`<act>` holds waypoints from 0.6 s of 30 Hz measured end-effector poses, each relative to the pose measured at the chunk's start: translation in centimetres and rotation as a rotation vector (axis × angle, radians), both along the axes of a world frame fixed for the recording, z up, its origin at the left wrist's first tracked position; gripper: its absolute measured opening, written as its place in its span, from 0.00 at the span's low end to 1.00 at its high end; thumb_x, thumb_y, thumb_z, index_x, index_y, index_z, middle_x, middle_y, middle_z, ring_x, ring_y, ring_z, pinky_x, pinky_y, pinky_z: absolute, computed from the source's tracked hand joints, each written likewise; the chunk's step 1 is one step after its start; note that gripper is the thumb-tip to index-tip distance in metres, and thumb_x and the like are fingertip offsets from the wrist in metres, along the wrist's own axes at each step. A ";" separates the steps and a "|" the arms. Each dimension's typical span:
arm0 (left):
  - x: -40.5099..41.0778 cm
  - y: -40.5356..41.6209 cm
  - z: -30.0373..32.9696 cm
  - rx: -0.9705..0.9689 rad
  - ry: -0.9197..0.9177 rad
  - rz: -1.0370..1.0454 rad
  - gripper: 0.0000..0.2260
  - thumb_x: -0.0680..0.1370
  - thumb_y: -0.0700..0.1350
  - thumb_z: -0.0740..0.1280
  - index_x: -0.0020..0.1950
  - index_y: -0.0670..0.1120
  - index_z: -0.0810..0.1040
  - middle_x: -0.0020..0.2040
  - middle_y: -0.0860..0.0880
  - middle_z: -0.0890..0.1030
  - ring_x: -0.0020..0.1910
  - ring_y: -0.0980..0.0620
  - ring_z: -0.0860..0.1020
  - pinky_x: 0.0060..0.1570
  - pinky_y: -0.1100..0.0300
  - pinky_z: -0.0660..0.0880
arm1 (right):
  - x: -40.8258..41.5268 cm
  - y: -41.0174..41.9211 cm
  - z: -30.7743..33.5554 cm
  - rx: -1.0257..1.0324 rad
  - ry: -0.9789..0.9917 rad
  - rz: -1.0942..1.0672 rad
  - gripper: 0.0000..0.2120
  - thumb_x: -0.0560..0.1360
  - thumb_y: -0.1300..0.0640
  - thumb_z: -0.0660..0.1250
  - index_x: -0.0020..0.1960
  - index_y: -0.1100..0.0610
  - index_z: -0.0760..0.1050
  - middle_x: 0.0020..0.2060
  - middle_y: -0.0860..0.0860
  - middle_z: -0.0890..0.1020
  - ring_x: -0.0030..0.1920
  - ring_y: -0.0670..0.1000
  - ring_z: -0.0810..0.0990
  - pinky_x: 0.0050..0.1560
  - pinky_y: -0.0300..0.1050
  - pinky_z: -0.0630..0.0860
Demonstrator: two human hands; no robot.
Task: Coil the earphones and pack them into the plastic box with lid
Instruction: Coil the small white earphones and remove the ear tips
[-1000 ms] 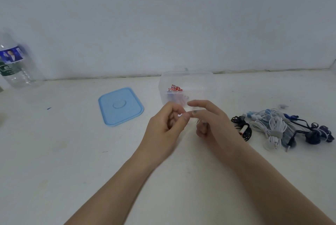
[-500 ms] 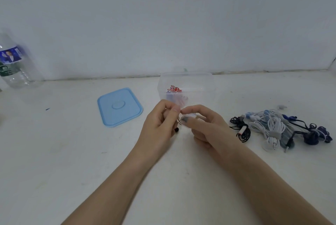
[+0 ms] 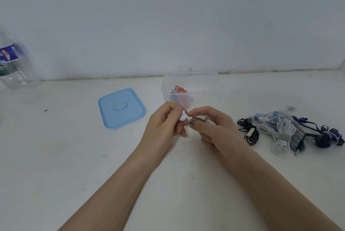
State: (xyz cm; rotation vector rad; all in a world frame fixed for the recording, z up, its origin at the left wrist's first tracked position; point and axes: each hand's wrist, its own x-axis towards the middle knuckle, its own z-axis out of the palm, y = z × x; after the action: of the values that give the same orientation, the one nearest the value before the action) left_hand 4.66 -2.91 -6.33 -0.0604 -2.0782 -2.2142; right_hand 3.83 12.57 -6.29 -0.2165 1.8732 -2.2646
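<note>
Both hands meet just in front of the clear plastic box (image 3: 192, 83), which holds a red and white coiled earphone (image 3: 178, 89). My left hand (image 3: 166, 124) pinches the white earbud end of a white earphone (image 3: 183, 116). My right hand (image 3: 214, 128) grips the coiled white cable of the same earphone, with loops showing between its fingers. The blue lid (image 3: 122, 108) lies flat on the table to the left of the box.
A pile of earphones lies at the right: a black coil (image 3: 249, 130), white bundles (image 3: 280, 130) and dark blue ones (image 3: 324, 136). A clear water bottle (image 3: 11, 62) stands at the far left by the wall. The white table (image 3: 56, 156) stretches toward me.
My hands have stayed in front of the box. The white earbud end now shows between my left fingertips, and my right fingers have shifted around the coil.
</note>
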 end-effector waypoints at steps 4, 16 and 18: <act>0.0 -0.1 -0.1 -0.045 0.030 0.007 0.09 0.84 0.40 0.63 0.49 0.40 0.80 0.32 0.45 0.75 0.32 0.53 0.75 0.43 0.56 0.79 | 0.0 0.1 0.0 -0.013 -0.011 0.012 0.08 0.75 0.67 0.69 0.52 0.59 0.82 0.27 0.48 0.68 0.23 0.45 0.58 0.23 0.36 0.57; 0.3 -0.2 -0.2 -0.183 0.102 0.061 0.09 0.84 0.44 0.65 0.47 0.40 0.73 0.27 0.49 0.73 0.28 0.50 0.74 0.33 0.63 0.72 | 0.5 -0.3 0.3 0.066 0.067 0.017 0.07 0.74 0.61 0.72 0.52 0.57 0.81 0.31 0.47 0.81 0.24 0.45 0.62 0.25 0.38 0.58; 0.3 -0.1 -0.1 -0.191 0.089 0.066 0.10 0.84 0.45 0.64 0.45 0.42 0.73 0.27 0.52 0.74 0.27 0.51 0.73 0.32 0.62 0.71 | 0.5 -0.3 0.2 0.059 0.068 0.014 0.06 0.74 0.61 0.73 0.51 0.56 0.82 0.31 0.48 0.80 0.25 0.45 0.63 0.26 0.39 0.58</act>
State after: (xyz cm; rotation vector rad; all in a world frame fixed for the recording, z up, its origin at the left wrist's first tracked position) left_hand 4.95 -3.00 -6.44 -0.1016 -2.2026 -1.9336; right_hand 4.34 12.27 -6.07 -0.3006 1.9627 -2.2162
